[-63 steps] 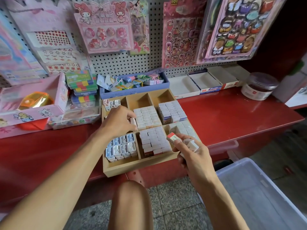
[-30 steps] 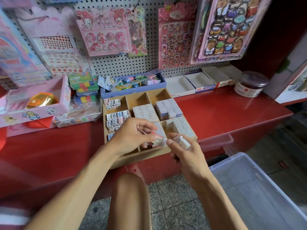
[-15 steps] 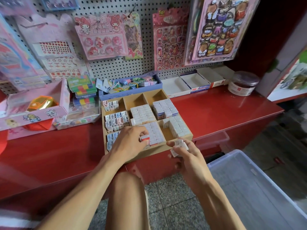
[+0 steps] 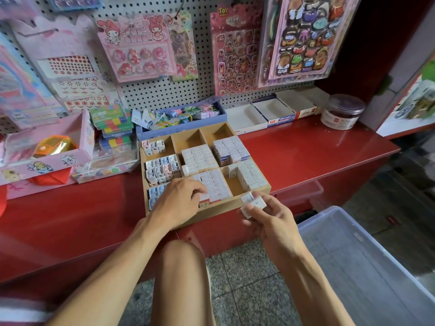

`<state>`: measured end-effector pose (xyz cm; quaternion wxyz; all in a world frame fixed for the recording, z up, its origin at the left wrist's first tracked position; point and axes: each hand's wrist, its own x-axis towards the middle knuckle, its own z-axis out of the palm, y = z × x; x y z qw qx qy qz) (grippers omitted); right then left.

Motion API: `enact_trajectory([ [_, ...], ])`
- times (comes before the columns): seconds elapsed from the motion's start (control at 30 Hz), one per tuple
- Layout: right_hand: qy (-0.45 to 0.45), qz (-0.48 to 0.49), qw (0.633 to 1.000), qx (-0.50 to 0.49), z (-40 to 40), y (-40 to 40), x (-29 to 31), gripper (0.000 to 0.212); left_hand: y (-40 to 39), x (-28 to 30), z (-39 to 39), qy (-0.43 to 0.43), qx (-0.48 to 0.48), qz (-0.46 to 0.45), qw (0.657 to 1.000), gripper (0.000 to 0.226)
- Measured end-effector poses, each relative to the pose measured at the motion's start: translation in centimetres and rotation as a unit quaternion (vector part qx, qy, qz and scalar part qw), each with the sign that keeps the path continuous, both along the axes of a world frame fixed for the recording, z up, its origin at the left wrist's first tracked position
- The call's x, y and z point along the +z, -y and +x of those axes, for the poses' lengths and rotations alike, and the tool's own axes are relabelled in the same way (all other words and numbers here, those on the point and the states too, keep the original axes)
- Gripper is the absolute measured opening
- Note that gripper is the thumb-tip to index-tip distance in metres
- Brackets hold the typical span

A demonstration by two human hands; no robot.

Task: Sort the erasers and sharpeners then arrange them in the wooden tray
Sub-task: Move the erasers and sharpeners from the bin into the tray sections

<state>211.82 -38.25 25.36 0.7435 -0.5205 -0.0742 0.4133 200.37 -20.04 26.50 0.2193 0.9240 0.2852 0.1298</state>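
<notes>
The wooden tray (image 4: 222,210) sits on the red counter (image 4: 306,156). Small sharpeners (image 4: 162,170) fill its left compartments. Rows of white erasers (image 4: 200,158) fill the middle and right ones, and the front right compartment (image 4: 231,190) is partly bare. My left hand (image 4: 179,201) reaches into the front middle compartment, its fingers curled on a red-ended eraser (image 4: 203,204) at the row's near end. Just in front of the tray's right corner, my right hand (image 4: 268,217) grips a few white erasers (image 4: 253,201).
A clear plastic bin (image 4: 367,267) stands on the floor at the lower right. Behind the tray are a blue box of trinkets (image 4: 181,128), open white boxes (image 4: 259,114) and a jar (image 4: 342,111). A pink box (image 4: 47,156) lies left. My knee (image 4: 181,267) is below the counter.
My left hand took a red-ended eraser from my right hand and carried it down into the front middle compartment. My right hand stayed by the tray's front corner with its erasers.
</notes>
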Motion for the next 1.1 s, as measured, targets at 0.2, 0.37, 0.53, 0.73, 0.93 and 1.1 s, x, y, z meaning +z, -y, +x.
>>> enact_trajectory([
  [0.2,-0.039,0.026,0.998,-0.036,0.2,0.2,-0.4,0.044,-0.4,-0.7,0.1,-0.022,-0.004,0.008,1.0,0.016],
  [0.37,-0.024,0.04,0.999,-0.017,0.2,0.0,-0.4,0.029,1.9,1.4,1.8,0.094,-0.005,-0.102,0.99,0.008],
  [0.53,-0.008,0.054,0.998,0.012,0.0,-0.2,-0.1,0.04,3.3,2.3,3.7,0.111,-0.051,-0.329,0.936,0.015],
  [0.73,0.098,0.024,0.993,0.059,0.4,0.3,0.8,0.041,3.4,2.6,4.6,0.105,-0.065,-0.378,0.918,0.011],
  [0.93,0.177,-0.001,0.983,0.04,1.5,1.2,1.5,0.03,3.3,2.5,5.4,0.085,-0.096,-0.383,0.915,0.005],
  [1.1,0.192,0.004,0.981,-0.011,1.5,0.9,0.6,0.024,3.3,2.7,6.1,0.081,-0.077,-0.415,0.903,0.012],
])
